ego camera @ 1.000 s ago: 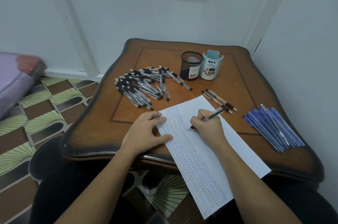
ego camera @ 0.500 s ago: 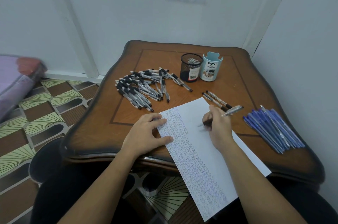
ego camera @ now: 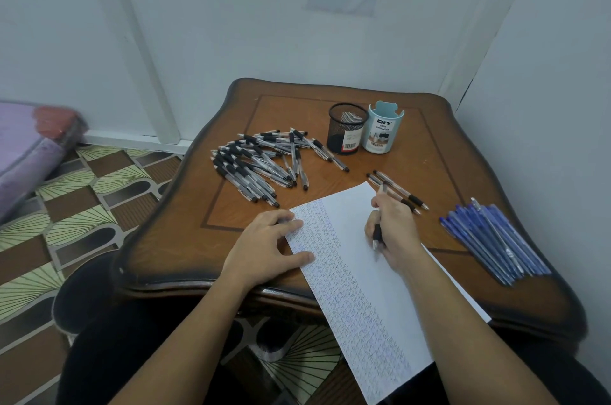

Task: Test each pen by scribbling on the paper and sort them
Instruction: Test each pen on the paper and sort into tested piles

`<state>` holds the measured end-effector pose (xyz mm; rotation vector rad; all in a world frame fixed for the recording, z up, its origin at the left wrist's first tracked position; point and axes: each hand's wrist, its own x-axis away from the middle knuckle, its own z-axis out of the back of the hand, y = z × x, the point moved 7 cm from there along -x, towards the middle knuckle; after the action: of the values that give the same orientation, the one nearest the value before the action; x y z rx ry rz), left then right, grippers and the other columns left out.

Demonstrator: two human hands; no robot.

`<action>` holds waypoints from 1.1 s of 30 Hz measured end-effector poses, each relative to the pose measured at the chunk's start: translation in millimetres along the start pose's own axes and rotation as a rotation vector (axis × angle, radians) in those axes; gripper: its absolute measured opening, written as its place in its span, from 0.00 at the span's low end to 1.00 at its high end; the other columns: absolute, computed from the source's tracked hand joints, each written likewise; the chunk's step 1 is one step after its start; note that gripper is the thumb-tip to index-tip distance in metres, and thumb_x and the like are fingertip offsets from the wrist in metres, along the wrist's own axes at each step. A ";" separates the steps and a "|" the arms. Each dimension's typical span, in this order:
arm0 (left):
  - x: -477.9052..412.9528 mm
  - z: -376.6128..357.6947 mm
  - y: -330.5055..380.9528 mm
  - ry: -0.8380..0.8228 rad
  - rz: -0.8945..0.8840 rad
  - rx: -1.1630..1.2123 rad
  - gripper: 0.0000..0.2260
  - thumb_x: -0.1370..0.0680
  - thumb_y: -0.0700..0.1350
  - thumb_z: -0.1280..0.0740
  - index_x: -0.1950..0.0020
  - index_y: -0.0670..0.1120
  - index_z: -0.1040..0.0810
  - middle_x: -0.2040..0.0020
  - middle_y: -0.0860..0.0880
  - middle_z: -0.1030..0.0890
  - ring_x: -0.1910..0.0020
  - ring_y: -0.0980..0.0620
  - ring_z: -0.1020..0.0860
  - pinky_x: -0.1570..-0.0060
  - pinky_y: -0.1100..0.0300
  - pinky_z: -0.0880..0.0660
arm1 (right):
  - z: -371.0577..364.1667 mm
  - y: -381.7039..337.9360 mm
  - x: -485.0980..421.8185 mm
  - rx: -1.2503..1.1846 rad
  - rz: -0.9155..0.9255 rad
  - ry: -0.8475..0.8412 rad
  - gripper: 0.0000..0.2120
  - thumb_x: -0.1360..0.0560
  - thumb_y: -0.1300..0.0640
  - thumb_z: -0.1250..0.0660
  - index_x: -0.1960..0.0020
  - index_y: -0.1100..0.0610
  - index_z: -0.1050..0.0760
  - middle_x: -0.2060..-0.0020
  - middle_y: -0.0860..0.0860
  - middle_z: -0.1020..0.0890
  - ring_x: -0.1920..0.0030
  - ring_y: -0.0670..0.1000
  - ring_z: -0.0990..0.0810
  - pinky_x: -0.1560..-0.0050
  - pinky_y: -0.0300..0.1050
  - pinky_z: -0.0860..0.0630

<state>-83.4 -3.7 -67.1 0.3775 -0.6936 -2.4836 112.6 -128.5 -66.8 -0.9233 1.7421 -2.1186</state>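
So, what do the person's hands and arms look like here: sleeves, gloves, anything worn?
The left hand and right hand are bare: no gloves, and no ring, watch or bracelet shows. The left forearm and right forearm are uncovered, with no sleeve in view down to the frame edge.

A single wide-angle view looks from the person's head, forward and steeply down past both forearms onto the brown wooden counter [ego camera: 185, 239] with a dark scalloped rim. It sits close: the left hand [ego camera: 264, 249] and the right hand [ego camera: 393, 232] lie mid-frame. Beyond the hands rises the pale painted wall [ego camera: 231, 24]; left of the left hand the patterned green-and-brown tiled floor [ego camera: 82, 206] shows, lower down.
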 end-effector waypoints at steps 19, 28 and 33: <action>-2.8 0.3 -2.0 -0.018 0.006 0.023 0.40 0.36 0.75 0.41 0.30 0.56 0.27 0.31 0.61 0.32 0.35 0.66 0.40 0.36 0.63 0.40 | 53.0 -56.3 -90.7 1.136 0.284 0.049 0.14 0.18 0.59 0.39 0.34 0.54 0.22 0.38 0.54 0.20 0.43 0.54 0.22 0.42 0.47 0.25; -3.3 0.2 -1.5 -0.007 0.003 -0.008 0.32 0.30 0.67 0.31 0.29 0.56 0.28 0.31 0.61 0.33 0.34 0.65 0.40 0.37 0.66 0.41 | -21.1 -78.8 -86.0 1.180 0.522 0.028 0.14 0.18 0.56 0.41 0.37 0.52 0.21 0.39 0.52 0.21 0.37 0.55 0.25 0.36 0.54 0.34; -2.6 1.5 0.7 -0.017 0.000 -0.022 0.32 0.29 0.67 0.32 0.29 0.56 0.28 0.30 0.60 0.33 0.32 0.63 0.40 0.35 0.64 0.40 | -64.6 -69.6 -99.0 1.300 0.380 0.077 0.18 0.20 0.44 0.37 0.34 0.52 0.24 0.33 0.57 0.28 0.31 0.58 0.33 0.34 0.58 0.38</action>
<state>-81.5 -2.2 -65.1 0.3487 -0.6721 -2.4952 163.4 -4.5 -37.4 -0.1054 0.2240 -2.3211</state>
